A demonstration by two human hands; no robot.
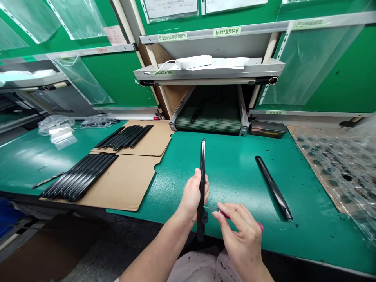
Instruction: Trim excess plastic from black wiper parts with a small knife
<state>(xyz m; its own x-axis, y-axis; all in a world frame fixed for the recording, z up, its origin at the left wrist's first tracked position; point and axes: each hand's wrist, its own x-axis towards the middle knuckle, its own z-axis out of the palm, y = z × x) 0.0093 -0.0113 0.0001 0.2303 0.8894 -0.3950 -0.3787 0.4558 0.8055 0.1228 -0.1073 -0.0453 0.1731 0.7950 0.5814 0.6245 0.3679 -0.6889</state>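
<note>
My left hand (192,196) is wrapped round a long, glossy black plastic strip (202,168), held upright above the table's front edge. A small dark knob juts from the strip's lower right side. In my right hand (242,231) is a thin-bladed hand tool with a pink handle (261,227), pinched between thumb and fingers. Its slim metal tip points left and reaches the strip's edge just below my left fingers; whether it touches cannot be made out. Another black strip (273,188) lies slanted on the green table to the right.
Rows of black strips (79,176) lie on cardboard sheets (126,180) at left. A conveyor belt (210,119) ends at the table's back, below a metal shelf (208,72). Beside it sits a dark box (268,128). Clear plastic trays (346,168) cover the right side.
</note>
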